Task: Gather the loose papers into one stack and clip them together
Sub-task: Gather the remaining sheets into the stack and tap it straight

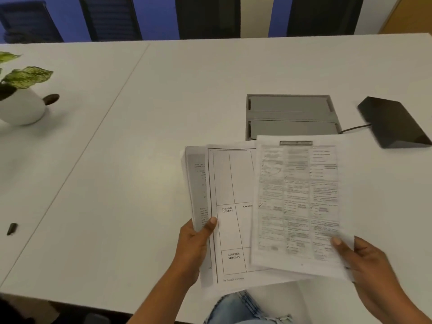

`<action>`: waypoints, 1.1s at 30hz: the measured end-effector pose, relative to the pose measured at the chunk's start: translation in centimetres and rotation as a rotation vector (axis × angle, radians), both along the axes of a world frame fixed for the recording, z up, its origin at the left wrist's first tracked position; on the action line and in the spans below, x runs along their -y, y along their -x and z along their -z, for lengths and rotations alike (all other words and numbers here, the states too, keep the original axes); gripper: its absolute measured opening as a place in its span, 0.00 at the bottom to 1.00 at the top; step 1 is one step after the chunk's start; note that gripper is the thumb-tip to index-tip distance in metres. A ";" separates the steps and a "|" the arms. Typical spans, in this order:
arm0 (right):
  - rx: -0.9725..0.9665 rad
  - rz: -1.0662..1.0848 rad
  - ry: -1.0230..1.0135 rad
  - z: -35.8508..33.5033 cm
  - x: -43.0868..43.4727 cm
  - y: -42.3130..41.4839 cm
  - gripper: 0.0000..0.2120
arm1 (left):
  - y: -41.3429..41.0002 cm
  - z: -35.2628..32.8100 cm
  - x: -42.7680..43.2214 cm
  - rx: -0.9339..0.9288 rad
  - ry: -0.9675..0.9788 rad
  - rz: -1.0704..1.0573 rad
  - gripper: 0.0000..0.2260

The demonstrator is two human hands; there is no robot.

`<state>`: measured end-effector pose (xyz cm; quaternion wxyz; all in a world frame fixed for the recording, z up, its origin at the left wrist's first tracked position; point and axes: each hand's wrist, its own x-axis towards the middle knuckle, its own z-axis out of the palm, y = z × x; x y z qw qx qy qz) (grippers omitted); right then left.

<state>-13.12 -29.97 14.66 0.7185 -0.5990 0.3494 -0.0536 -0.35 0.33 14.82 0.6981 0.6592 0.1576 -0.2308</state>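
We are holding the fanned papers point(236, 183) just above the near edge of the white table point(140, 118). Our left hand point(194, 249) is pinching the sheets on the left, while our right hand point(367, 263), well apart from it, is gripping the top sheet's lower right corner.

White table point(117, 160) with a grey cable hatch point(292, 115) — behind it dark chairs point(109, 17), seemingly mesh-backed, against a blue wall point(159, 17).

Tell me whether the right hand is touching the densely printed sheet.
Touching. The head view shows the right hand pinching the densely printed sheet at its lower right corner, thumb on top.
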 end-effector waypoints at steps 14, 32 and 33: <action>-0.060 -0.189 0.177 -2.0 -4.1 -3.2 0.20 | 0.8 -0.9 1.2 0.015 0.040 0.107 0.12; -0.216 -0.106 0.224 1.9 -3.1 -4.3 0.18 | 1.4 -0.4 -1.8 0.121 0.049 -0.083 0.15; -0.278 -0.081 0.312 3.3 -2.7 -4.5 0.14 | 1.4 -0.3 -2.6 0.125 0.031 -0.097 0.14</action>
